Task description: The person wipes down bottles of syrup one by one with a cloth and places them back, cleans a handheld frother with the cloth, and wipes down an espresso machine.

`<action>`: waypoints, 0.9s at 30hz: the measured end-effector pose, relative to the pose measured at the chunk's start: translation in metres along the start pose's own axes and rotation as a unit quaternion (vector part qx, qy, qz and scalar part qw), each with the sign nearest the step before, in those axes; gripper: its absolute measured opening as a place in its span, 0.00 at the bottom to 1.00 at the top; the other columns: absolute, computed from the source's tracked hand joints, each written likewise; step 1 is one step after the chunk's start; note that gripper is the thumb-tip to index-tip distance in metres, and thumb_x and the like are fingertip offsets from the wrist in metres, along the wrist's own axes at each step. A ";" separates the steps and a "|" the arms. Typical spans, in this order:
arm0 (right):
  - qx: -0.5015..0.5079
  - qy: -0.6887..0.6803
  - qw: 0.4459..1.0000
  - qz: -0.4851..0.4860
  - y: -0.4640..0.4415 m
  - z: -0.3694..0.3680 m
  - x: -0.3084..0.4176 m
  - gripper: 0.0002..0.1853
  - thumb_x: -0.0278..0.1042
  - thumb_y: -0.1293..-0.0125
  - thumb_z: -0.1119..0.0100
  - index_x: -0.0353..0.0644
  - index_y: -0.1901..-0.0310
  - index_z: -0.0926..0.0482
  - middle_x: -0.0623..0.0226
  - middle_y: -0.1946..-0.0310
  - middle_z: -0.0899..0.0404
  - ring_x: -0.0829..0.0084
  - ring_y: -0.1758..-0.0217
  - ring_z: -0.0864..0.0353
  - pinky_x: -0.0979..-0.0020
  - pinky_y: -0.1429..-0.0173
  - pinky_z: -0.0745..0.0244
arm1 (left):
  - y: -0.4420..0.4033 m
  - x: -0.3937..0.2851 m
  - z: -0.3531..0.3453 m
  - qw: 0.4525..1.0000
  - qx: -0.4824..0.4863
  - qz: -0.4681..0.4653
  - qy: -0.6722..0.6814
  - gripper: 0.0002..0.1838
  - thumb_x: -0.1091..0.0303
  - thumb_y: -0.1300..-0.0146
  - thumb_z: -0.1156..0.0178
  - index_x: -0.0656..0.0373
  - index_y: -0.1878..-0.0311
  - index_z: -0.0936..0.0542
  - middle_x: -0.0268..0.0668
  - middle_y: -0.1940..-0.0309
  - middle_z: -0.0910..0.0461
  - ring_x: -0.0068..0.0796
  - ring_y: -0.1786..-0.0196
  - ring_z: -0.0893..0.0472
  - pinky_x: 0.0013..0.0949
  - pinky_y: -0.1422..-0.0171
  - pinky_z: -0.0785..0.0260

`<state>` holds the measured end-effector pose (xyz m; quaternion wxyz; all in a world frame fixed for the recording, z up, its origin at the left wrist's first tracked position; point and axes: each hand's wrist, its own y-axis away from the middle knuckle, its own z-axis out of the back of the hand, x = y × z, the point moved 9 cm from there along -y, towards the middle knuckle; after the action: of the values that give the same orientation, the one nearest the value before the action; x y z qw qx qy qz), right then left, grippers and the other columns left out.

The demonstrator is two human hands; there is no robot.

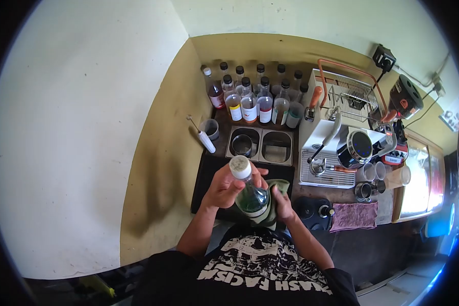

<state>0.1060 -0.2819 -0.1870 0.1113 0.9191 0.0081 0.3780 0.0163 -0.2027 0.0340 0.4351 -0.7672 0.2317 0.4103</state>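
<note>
A green glass bottle point(251, 201) with a white cap is held upright in front of my chest, above the front edge of the counter. My left hand point(224, 184) is wrapped round its upper part, just below the cap. On the bottle's other side, my right hand point(281, 202) grips a green cloth point(276, 191) that lies against the lower part of the glass. Part of the cloth is hidden behind the bottle. Beneath my hands lies a black mat point(209, 176), and beyond it are two small metal basins point(277, 147), one with a round metal cup inside.
Several capped syrup bottles point(249, 108) line the back wall. An espresso machine point(319, 130) stands to the right, with plastic cups point(379, 171) and a purple cloth point(354, 216) near it. A white handheld frother point(206, 142) leans at the left wall beside a plastic cup point(209, 129).
</note>
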 end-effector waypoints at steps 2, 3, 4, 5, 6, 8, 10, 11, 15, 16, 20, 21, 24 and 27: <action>-0.021 -0.074 0.997 -0.016 0.000 -0.003 0.015 0.27 0.56 0.27 0.59 0.40 0.41 0.30 0.61 0.48 0.23 0.69 0.45 0.24 0.64 0.39 0.30 | 0.005 0.007 -0.005 1.000 0.022 0.017 0.014 0.20 0.54 0.30 0.46 0.64 0.49 0.30 0.38 0.64 0.24 0.29 0.61 0.21 0.43 0.38 0.31; -0.051 -0.097 0.994 -0.024 0.004 -0.004 0.026 0.31 0.60 0.27 0.62 0.39 0.40 0.31 0.60 0.46 0.23 0.66 0.44 0.23 0.62 0.38 0.30 | 0.007 0.012 -0.004 0.999 0.027 0.027 -0.003 0.20 0.55 0.30 0.46 0.64 0.49 0.30 0.38 0.64 0.24 0.28 0.61 0.21 0.42 0.40 0.30; -0.058 -0.124 0.991 -0.008 0.007 -0.006 0.040 0.32 0.61 0.28 0.63 0.39 0.40 0.31 0.59 0.46 0.24 0.64 0.43 0.24 0.61 0.37 0.30 | 0.009 0.016 -0.003 0.999 0.033 0.039 -0.020 0.19 0.56 0.30 0.46 0.64 0.49 0.30 0.38 0.64 0.24 0.27 0.61 0.21 0.41 0.42 0.29; -0.066 -0.151 0.986 0.009 0.011 -0.008 0.056 0.33 0.62 0.28 0.63 0.39 0.39 0.32 0.59 0.45 0.24 0.63 0.42 0.24 0.60 0.37 0.31 | 0.011 0.019 -0.003 0.997 0.040 0.051 -0.036 0.19 0.56 0.30 0.46 0.64 0.49 0.29 0.38 0.64 0.24 0.26 0.62 0.22 0.40 0.44 0.28; -0.054 -0.162 0.985 0.036 0.015 -0.016 0.076 0.34 0.64 0.29 0.63 0.39 0.38 0.32 0.57 0.43 0.26 0.60 0.41 0.25 0.57 0.36 0.32 | 0.015 0.027 -0.001 0.995 0.036 0.086 -0.045 0.25 0.50 0.33 0.43 0.64 0.48 0.30 0.37 0.66 0.23 0.28 0.63 0.21 0.45 0.44 0.28; -0.074 -0.162 0.979 0.095 0.025 -0.022 0.110 0.34 0.63 0.30 0.61 0.40 0.37 0.33 0.56 0.42 0.27 0.57 0.40 0.26 0.55 0.35 0.33 | 0.026 0.037 0.006 0.992 0.033 0.110 -0.057 0.23 0.52 0.33 0.43 0.63 0.47 0.30 0.36 0.66 0.23 0.27 0.63 0.21 0.44 0.44 0.27; -0.078 -0.187 0.970 0.133 0.034 -0.021 0.133 0.33 0.62 0.30 0.60 0.40 0.38 0.32 0.55 0.42 0.27 0.56 0.40 0.26 0.54 0.35 0.33 | 0.036 0.050 0.015 0.988 0.032 0.136 -0.069 0.22 0.55 0.32 0.43 0.63 0.46 0.29 0.36 0.65 0.23 0.27 0.62 0.21 0.42 0.45 0.27; -0.077 -0.204 0.964 0.150 0.038 -0.022 0.142 0.33 0.62 0.31 0.60 0.40 0.39 0.31 0.55 0.42 0.27 0.56 0.40 0.26 0.53 0.35 0.33 | 0.042 0.056 0.018 0.985 0.031 0.150 -0.075 0.21 0.56 0.32 0.43 0.62 0.46 0.29 0.37 0.64 0.23 0.27 0.62 0.21 0.40 0.45 0.27; -0.024 -0.183 0.966 0.179 0.052 -0.055 0.165 0.32 0.60 0.32 0.57 0.39 0.40 0.30 0.54 0.41 0.28 0.55 0.40 0.26 0.51 0.35 0.32 | 0.054 0.072 0.022 0.970 0.041 0.217 -0.101 0.17 0.62 0.32 0.43 0.62 0.47 0.27 0.38 0.60 0.22 0.27 0.59 0.20 0.34 0.46 0.28; -0.025 -0.106 0.980 0.165 0.053 -0.054 0.156 0.32 0.59 0.33 0.55 0.38 0.39 0.32 0.53 0.41 0.29 0.56 0.39 0.27 0.52 0.35 0.32 | 0.053 0.073 0.018 0.967 0.052 0.218 -0.124 0.15 0.63 0.32 0.43 0.62 0.48 0.26 0.37 0.61 0.21 0.27 0.60 0.21 0.33 0.49 0.28; 0.131 0.587 0.733 0.318 0.039 -0.161 0.143 0.18 0.26 0.40 0.47 0.37 0.47 0.24 0.48 0.47 0.25 0.52 0.42 0.25 0.64 0.38 0.32 | 0.065 0.086 0.018 0.942 0.091 0.200 -0.255 0.16 0.70 0.39 0.42 0.64 0.48 0.26 0.36 0.58 0.21 0.25 0.55 0.22 0.30 0.47 0.30; 0.118 0.555 0.786 0.244 0.026 -0.147 0.138 0.17 0.25 0.39 0.47 0.37 0.48 0.24 0.49 0.51 0.23 0.55 0.47 0.23 0.65 0.42 0.30 | 0.070 0.089 0.021 0.931 0.098 0.189 -0.296 0.18 0.72 0.41 0.42 0.65 0.47 0.26 0.37 0.56 0.21 0.24 0.53 0.23 0.31 0.45 0.31; 0.097 0.449 0.878 0.134 -0.003 -0.104 0.106 0.12 0.28 0.35 0.49 0.36 0.53 0.22 0.60 0.67 0.18 0.72 0.65 0.18 0.69 0.58 0.24 | 0.087 0.116 0.027 0.907 0.101 0.329 -0.243 0.19 0.74 0.45 0.44 0.65 0.48 0.25 0.38 0.55 0.21 0.23 0.51 0.23 0.31 0.44 0.32; 0.026 0.252 0.966 -0.054 -0.029 -0.065 0.063 0.12 0.32 0.31 0.50 0.35 0.53 0.22 0.64 0.66 0.18 0.79 0.63 0.20 0.72 0.59 0.24 | 0.093 0.118 0.030 0.922 0.102 0.302 -0.220 0.19 0.75 0.45 0.45 0.65 0.48 0.25 0.39 0.54 0.20 0.23 0.52 0.23 0.31 0.44 0.32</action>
<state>0.1075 -0.2345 -0.1048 0.1018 0.7949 0.0955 0.5905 0.0029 -0.2242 -0.1169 0.4066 -0.5029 0.3914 0.6547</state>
